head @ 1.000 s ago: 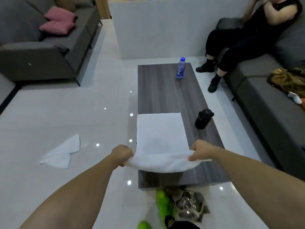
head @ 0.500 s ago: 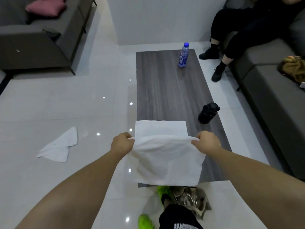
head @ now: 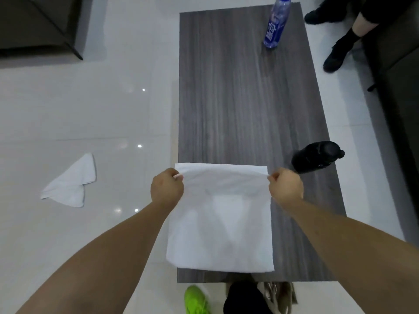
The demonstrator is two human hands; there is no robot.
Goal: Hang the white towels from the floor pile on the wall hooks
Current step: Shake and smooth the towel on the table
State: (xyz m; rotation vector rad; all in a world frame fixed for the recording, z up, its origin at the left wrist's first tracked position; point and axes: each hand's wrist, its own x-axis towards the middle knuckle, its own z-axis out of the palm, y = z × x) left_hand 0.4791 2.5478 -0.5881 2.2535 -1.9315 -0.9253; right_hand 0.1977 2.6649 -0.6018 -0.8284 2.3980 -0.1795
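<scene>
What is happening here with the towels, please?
A person holds a white towel over the near end of the table, the left hand and right hand each pinching a top corner. The towel looks folded in half on the tabletop. A second towel lies crumpled on the floor. No wall hooks are in view.

Table (head: 238, 98) middle bare wood, free to pass; blue bottle (head: 275, 23) near far right corner, black flask (head: 315, 157) at right edge, towel (head: 220, 223) covers near end.

towel (head: 221, 225) on table (head: 244, 105), bottle (head: 275, 23) behind
</scene>
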